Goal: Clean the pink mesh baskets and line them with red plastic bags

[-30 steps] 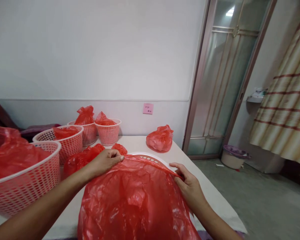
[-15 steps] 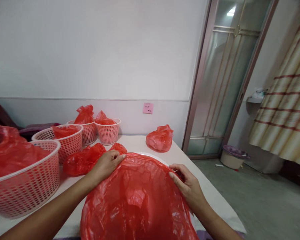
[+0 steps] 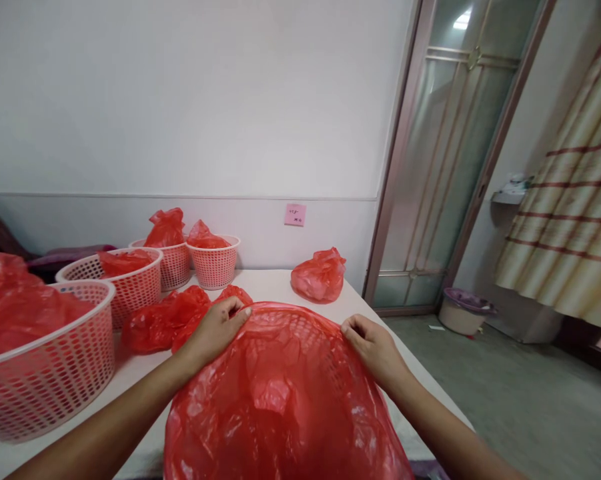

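Note:
A large red plastic bag (image 3: 285, 400) spreads in front of me at the bottom centre. Through its far part shows the lattice of a basket (image 3: 305, 328), which the film covers. My left hand (image 3: 221, 328) is closed at the bag's far left edge, thumb along the rim. At the far right edge, my right hand (image 3: 373, 343) pinches the film between thumb and curled fingers. Just beyond my left hand lies a crumpled red bag (image 3: 167, 319) on the white table (image 3: 267, 281). The bag hides most of the basket beneath it.
Several pink lattice baskets stand at the left, including a large near basket (image 3: 55, 363) and a small back basket (image 3: 213, 265), with red bags in them. A bunched red bag (image 3: 319, 275) sits at the far right of the table. A bin (image 3: 463, 313) stands on the floor.
The film has come over the far right rim, where a white edge showed before. My right hand has tightened from loosely spread fingers to a pinch; my left hand has hardly moved.

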`<state>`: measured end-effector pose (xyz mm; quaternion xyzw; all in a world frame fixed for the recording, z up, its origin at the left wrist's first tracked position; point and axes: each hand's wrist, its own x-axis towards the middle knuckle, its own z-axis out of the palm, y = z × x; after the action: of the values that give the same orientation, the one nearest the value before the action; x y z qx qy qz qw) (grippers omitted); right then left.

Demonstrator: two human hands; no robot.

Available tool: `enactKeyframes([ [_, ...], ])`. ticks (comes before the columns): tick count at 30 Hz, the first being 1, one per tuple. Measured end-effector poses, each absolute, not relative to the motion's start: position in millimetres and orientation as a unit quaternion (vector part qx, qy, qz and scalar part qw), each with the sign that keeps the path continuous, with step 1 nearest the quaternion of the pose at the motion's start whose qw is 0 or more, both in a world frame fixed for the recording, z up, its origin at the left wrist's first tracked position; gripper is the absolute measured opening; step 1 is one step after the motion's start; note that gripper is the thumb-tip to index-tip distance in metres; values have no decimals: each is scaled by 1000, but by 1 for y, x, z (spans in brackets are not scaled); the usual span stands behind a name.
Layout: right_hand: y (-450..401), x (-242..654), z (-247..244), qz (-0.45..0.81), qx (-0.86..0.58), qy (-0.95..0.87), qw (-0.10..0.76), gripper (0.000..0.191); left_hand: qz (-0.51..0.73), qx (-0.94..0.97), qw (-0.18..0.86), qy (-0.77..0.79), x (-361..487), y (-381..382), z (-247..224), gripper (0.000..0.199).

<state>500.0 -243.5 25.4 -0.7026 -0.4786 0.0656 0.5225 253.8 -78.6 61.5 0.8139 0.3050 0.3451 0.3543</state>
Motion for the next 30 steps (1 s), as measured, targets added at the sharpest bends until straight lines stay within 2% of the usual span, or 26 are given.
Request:
enactKeyframes([
  [7,-231,492,22,33,-713,-467,522,24,375,790,362,323,262,-77,57,36],
  [16,-222,492,22,28,-708,-454,540,19,293,746,490,345,253,-56,51,48],
  [30,-211,501,16,59,-698,-445,559,24,344,769,418,341,254,-55,56,54],
])
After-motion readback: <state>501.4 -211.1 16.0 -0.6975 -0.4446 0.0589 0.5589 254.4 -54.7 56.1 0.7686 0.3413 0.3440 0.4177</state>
